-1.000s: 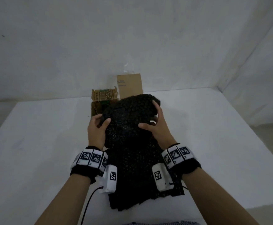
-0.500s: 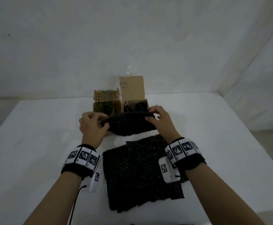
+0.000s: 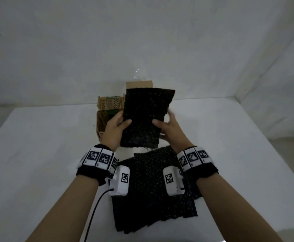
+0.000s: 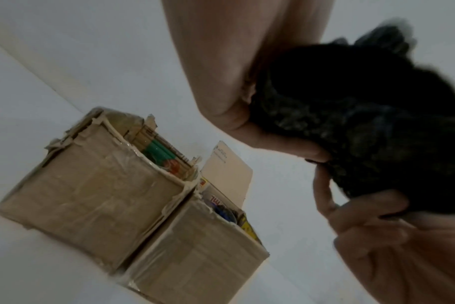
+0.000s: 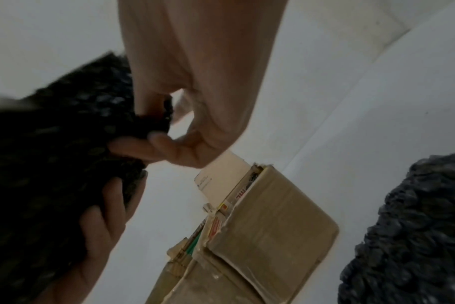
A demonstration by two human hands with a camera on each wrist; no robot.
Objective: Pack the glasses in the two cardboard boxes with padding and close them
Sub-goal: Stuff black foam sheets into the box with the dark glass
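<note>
Two cardboard boxes are seen side by side, touching, near the far edge of the white counter [image 3: 38, 154]. The left box [image 4: 91, 197] is open at the top, and something green and something red can be made out inside it. The right box [image 4: 203, 257] is open too, with one flap standing up; bits of blue and yellow show inside. What these things are cannot be told, and no glasses can be clearly seen. In the head view most of the right box is hidden behind the black padding sheet [image 3: 146, 117], and only the left box with its printed flap is seen.

The padding sheet is bumpy, like bubble wrap. It is held up in the air above the boxes, almost upright. In both wrist views it is dark and blurry.

The sheet is pinched on its left edge by the left hand [image 3: 115, 130], with the thumb in front and the fingers behind. Its right edge is held by the right hand [image 3: 169, 130] in the same way, thumb in front and fingers curled at the back. Both grips are closed on the sheet.

A pile of more black padding [image 3: 153, 198] is lying on the counter near the front edge, under the wrists. Part of it is covered by the wrist cameras.
</note>
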